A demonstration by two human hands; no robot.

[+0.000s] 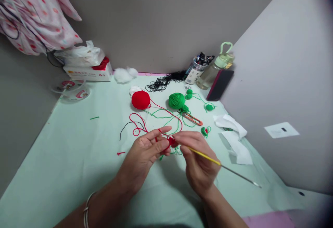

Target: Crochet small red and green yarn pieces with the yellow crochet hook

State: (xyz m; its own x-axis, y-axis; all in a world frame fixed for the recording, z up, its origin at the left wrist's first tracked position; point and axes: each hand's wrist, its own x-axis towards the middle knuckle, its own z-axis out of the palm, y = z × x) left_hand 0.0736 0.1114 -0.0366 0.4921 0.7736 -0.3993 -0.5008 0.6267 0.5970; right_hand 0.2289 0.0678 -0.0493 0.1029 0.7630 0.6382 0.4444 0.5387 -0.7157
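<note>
My left hand (145, 153) pinches a small red crochet piece (172, 141) between thumb and fingers, with red yarn running over its forefinger. My right hand (196, 158) grips a yellow-handled crochet hook (223, 166), its tip at the red piece and its metal end pointing right. The red strand leads back to a red yarn ball (141, 99). A green yarn ball (177, 101) lies beside it, its loose green strand trailing toward my hands.
Scissors (191, 118) and small green crochet bits (208, 107) lie beyond my hands. White tissues (234, 134) sit at the right. At the back stand a pen cup (194, 71), a bottle (217, 67), a phone (220, 84), black thread (162, 81), cotton stuffing (125, 74) and a tissue box (90, 72).
</note>
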